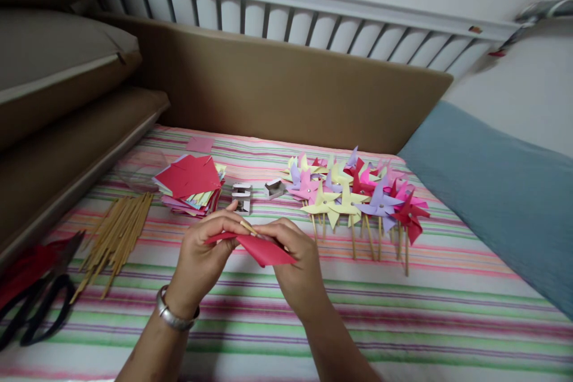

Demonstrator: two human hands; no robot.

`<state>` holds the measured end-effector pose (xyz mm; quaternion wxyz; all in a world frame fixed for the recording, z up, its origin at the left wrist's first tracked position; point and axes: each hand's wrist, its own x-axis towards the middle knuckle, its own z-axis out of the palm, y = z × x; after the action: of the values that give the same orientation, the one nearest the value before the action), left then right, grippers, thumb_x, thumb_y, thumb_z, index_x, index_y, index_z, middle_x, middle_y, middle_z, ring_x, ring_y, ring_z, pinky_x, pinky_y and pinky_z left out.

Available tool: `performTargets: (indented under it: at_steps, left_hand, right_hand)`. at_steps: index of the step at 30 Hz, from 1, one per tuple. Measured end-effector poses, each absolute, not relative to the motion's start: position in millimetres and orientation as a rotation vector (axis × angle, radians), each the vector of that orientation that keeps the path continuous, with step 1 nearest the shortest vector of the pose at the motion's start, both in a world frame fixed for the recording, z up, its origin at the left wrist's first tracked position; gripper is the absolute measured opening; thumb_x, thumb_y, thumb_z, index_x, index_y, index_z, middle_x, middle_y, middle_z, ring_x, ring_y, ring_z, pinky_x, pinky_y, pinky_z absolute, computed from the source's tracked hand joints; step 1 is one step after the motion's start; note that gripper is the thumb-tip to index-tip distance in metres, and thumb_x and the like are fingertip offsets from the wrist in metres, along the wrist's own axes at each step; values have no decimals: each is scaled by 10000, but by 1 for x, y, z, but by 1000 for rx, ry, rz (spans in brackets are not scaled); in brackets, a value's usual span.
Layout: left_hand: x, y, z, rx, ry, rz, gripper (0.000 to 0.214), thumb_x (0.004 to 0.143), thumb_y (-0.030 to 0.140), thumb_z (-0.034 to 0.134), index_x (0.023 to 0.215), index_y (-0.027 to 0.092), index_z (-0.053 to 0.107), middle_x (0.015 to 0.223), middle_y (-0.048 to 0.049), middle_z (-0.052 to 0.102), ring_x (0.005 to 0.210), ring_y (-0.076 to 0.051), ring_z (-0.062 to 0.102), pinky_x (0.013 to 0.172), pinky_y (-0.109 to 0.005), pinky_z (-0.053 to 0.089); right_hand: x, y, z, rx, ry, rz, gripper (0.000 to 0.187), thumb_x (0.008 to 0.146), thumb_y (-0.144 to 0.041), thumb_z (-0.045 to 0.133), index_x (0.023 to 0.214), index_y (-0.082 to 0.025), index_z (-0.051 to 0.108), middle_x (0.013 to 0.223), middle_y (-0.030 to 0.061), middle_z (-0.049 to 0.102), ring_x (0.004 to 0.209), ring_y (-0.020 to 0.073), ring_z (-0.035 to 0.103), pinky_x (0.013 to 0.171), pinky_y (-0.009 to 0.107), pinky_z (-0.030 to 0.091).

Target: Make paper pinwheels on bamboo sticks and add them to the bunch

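My left hand (206, 253), with a silver bracelet at the wrist, grips a red paper pinwheel (264, 250) by its left side. On the pinwheel's right side my right hand (298, 256) is closed, its fingers near a thin wooden stick (248, 227) whose end pokes out above the paper. Most of the stick is hidden by the hands and paper. Just beyond the hands stand a small open box (242, 197) with dark contents and another small box (274, 188). A stack of cut paper squares (190, 179), red on top, lies behind my left hand.
Finished paper pinwheels on sticks (353, 191) lie grouped at right. Loose wooden sticks (119, 233) and black-handled scissors (45, 301) are at left. A brown board (286, 83) leans against a white radiator (277, 22); cushions (67, 89) rise at left.
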<state>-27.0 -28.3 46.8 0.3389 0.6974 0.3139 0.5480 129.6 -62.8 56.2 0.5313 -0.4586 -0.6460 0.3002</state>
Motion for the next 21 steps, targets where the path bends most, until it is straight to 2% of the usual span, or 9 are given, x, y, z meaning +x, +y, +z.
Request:
performTargets:
  at_steps: [9,15,21]
  left_hand:
    - [-25,-28,48,1784,826,1440,76,772,172,633,779,220,691,783,-22,705,767,-168,645,1035,-492,365]
    - [-24,-28,45,1673,821,1473,31,740,184,682,747,213,686,842,-36,695,850,-174,637,1031,-466,385]
    - [-24,-25,41,1597,755,1509,33,734,197,693,736,229,688,774,-14,697,818,-170,636,1019,-460,395]
  right_hand:
    - [130,-62,58,-1111,-1519,730,262,797,-96,524,916,-251,700,801,20,633,748,156,603,659,273,463]
    - [131,-63,62,-1136,-1511,730,224,814,-133,548,908,-259,708,811,23,639,753,157,609,655,274,463]
    - [130,-62,63,-1083,-1511,720,278,776,-78,547,911,-254,715,784,16,633,726,147,606,634,257,460]
